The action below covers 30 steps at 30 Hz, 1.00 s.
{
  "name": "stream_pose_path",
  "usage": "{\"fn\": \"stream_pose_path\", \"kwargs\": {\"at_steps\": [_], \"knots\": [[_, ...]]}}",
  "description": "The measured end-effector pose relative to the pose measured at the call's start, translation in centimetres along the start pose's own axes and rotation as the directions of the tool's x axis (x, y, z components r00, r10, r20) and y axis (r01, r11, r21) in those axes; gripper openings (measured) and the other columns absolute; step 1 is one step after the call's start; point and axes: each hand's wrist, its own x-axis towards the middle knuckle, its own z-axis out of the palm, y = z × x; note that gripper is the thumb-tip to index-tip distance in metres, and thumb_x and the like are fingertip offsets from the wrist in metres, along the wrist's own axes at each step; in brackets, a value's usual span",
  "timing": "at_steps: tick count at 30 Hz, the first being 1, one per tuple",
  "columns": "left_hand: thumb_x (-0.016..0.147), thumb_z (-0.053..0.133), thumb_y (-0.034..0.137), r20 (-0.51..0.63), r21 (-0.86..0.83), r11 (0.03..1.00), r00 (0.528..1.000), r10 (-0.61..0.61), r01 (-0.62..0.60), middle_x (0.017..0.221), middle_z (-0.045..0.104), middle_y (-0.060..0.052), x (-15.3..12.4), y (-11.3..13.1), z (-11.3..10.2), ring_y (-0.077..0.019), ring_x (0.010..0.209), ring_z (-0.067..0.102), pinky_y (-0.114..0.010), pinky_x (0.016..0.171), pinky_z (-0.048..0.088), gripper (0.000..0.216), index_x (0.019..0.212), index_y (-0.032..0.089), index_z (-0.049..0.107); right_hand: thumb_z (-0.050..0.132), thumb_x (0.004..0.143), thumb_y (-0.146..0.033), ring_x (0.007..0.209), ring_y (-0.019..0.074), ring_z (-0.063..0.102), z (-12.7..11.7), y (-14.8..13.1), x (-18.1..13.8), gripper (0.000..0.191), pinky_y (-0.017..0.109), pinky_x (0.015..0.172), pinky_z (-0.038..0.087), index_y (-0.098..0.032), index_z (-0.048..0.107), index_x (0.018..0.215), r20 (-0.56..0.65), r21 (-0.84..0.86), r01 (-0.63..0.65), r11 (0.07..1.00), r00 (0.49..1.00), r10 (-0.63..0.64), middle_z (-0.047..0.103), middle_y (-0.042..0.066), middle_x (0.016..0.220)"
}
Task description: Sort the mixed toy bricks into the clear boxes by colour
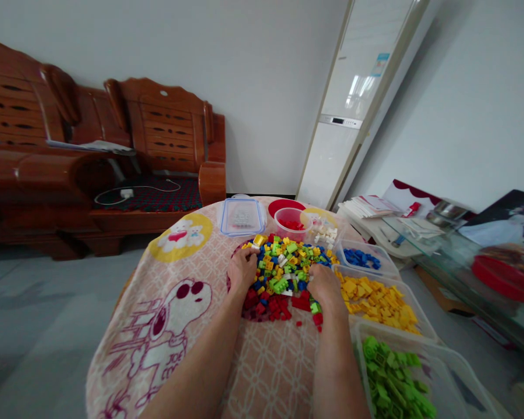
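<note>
A mixed heap of toy building bricks [283,269] in yellow, green, blue, red and white lies on the cloth between my hands. At its left edge, my left hand [243,270] has its fingers pinched, with a white building brick [255,248] showing at the fingertips. My right hand [325,286] is at the heap's right side, fingers curled inward; whatever they hold is hidden. Red bricks [279,307] are gathered along the near edge of the heap, and a few small ones lie loose beside my right wrist.
On the right stand clear tubs of blue bricks [361,259], yellow bricks [378,302] and green bricks [395,378]. Behind the heap are a round tub [293,219] with red bricks, white bricks [325,234] and a blue-edged lid [243,217]. A glass table [463,262] adjoins at right.
</note>
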Motion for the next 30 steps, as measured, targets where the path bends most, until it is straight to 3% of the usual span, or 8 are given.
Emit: {"fn": "stream_pose_path", "kwargs": {"at_steps": [4,11,16,22,25,30], "knots": [[0.085,0.052,0.022,-0.002,0.013,1.000,1.000,0.007,-0.007,0.104,0.075,-0.002,0.0,0.0,0.0,-0.0203,0.094,0.068,-0.029,0.084,0.051,0.030,0.100,0.026,0.077,0.055,0.072,-0.005,0.099,0.0209,0.066,0.2,1.1,0.4,0.036,0.026,0.078,0.043,-0.020,0.073,0.099,-0.094,0.133,0.049,0.990,0.995,-0.037,0.074,0.009,0.102],[0.085,0.051,0.022,0.002,0.010,1.000,1.000,0.011,-0.011,0.105,0.075,-0.003,0.0,0.1,0.0,-0.0204,0.096,0.068,-0.029,0.085,0.050,0.030,0.101,0.024,0.077,0.056,0.067,-0.010,0.073,0.0167,0.065,0.0,1.7,1.0,0.037,0.024,0.066,0.043,-0.018,0.071,0.100,-0.198,0.447,0.087,0.890,0.980,0.004,0.071,0.002,0.077],[0.084,0.052,0.022,0.005,0.020,1.000,1.000,0.006,-0.006,0.103,0.075,-0.004,-0.1,0.1,-0.2,-0.0210,0.094,0.068,-0.030,0.084,0.051,0.030,0.101,0.024,0.077,0.053,0.067,-0.010,0.079,0.0161,0.067,1.2,1.3,1.7,0.033,0.024,0.073,0.047,-0.017,0.072,0.093,-0.265,0.529,0.187,0.828,0.963,-0.048,0.074,0.005,0.087],[0.084,0.052,0.022,0.006,0.023,1.000,1.000,-0.001,0.000,0.102,0.075,-0.003,-0.1,0.2,-0.2,-0.0203,0.093,0.068,-0.029,0.082,0.050,0.030,0.101,0.025,0.077,0.053,0.069,-0.020,0.075,0.0181,0.068,1.3,0.9,1.8,0.028,0.026,0.072,0.050,-0.019,0.075,0.086,-0.275,0.578,0.161,0.800,0.961,0.005,0.075,0.005,0.081],[0.085,0.052,0.022,0.003,0.022,1.000,1.000,0.002,-0.002,0.105,0.075,-0.003,-0.1,0.2,-0.2,-0.0202,0.096,0.068,-0.029,0.084,0.050,0.030,0.101,0.025,0.077,0.052,0.069,-0.027,0.059,0.0177,0.066,0.8,1.0,1.6,0.034,0.027,0.061,0.051,-0.016,0.076,0.090,-0.213,0.713,0.089,0.695,0.972,0.095,0.072,0.004,0.069],[0.084,0.052,0.022,-0.003,0.010,1.000,1.000,0.007,-0.007,0.106,0.075,-0.002,0.0,0.1,-0.1,-0.0202,0.097,0.068,-0.028,0.085,0.050,0.030,0.101,0.025,0.077,0.053,0.063,-0.029,0.046,0.0167,0.061,0.9,1.2,1.6,0.041,0.027,0.049,0.050,-0.013,0.076,0.094,-0.069,0.921,-0.006,0.389,0.981,0.180,0.068,0.002,0.058]]}}
